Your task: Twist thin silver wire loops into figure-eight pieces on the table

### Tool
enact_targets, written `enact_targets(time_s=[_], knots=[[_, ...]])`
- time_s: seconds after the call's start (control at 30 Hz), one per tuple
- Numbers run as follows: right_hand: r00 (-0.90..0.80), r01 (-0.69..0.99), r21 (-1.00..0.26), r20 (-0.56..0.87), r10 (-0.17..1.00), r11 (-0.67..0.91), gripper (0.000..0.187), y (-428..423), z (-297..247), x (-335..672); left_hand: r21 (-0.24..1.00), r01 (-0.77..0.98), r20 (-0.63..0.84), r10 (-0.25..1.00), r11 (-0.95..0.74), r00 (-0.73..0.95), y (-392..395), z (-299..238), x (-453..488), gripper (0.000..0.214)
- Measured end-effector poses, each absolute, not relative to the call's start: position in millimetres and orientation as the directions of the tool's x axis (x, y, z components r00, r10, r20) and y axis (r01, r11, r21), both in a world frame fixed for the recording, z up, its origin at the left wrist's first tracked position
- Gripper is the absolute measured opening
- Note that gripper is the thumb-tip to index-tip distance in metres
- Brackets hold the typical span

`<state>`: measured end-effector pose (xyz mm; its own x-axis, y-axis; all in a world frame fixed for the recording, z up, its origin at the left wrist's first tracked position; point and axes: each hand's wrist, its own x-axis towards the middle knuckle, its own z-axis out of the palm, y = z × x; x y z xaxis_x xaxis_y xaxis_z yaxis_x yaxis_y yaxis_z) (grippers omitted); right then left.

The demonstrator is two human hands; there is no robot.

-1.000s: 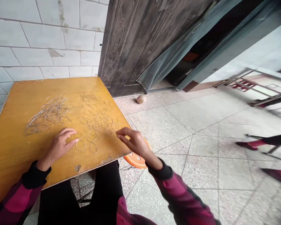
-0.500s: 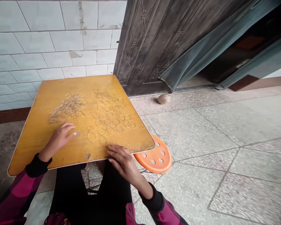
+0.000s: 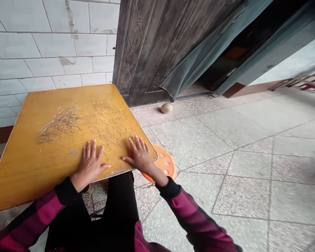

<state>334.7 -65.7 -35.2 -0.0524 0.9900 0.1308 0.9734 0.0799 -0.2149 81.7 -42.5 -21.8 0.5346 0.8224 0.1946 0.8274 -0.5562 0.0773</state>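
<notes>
Both palms face down over the near part of a yellow wooden table point(image 3: 52, 175). My left hand point(image 3: 90, 162) lies with fingers spread, its fingertips by the nearest of several wire pieces bent into figure-eight loops point(image 3: 110, 129). At the table's right edge, my right hand point(image 3: 140, 155) is spread too, its fingertips at the rightmost loops and partly covering them. Nothing shows in either grasp. A tangled pile of thin loose wires point(image 3: 61, 122) lies on the table's left half, apart from both hands.
An orange round stool point(image 3: 164, 164) stands under the table's right corner. A roundish stone-like object point(image 3: 166, 107) sits on the floor by the dark carved door point(image 3: 147, 52). A grey-green curtain point(image 3: 194, 66) hangs in the doorway. White tiled wall point(image 3: 55, 45) backs the table.
My left hand has moved right and flattened toward the near loops. My right hand has gone forward and right, fingers spreading over the rightmost loops. The view has turned right.
</notes>
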Motion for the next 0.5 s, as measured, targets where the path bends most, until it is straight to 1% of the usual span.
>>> enact_targets(time_s=[0.07, 0.17, 0.23, 0.37, 0.5], knots=[[-0.076, 0.975, -0.202, 0.076, 0.994, 0.090, 0.097, -50, -31, 332, 0.070, 0.828, 0.169, 0.825, -0.556, 0.540, -29, -24, 90, 0.084], [-0.135, 0.974, -0.183, 0.021, 0.991, 0.136, 0.089, -29, -24, 323, 0.069, 0.823, 0.151, 0.822, -0.564, 0.550, -7, -25, 98, 0.084], [-0.139, 0.976, -0.170, -0.011, 0.990, 0.135, 0.084, -16, -19, 316, 0.083, 0.827, 0.133, 0.828, -0.556, 0.544, 10, -24, 105, 0.086], [-0.146, 0.977, -0.159, -0.001, 0.989, 0.144, 0.075, 17, -16, 304, 0.114, 0.849, 0.105, 0.856, -0.517, 0.507, 49, -21, 120, 0.086], [-0.163, 0.976, -0.146, 0.016, 0.986, 0.164, 0.069, 51, -15, 302, 0.140, 0.828, 0.121, 0.839, -0.543, 0.530, 91, -18, 131, 0.085]])
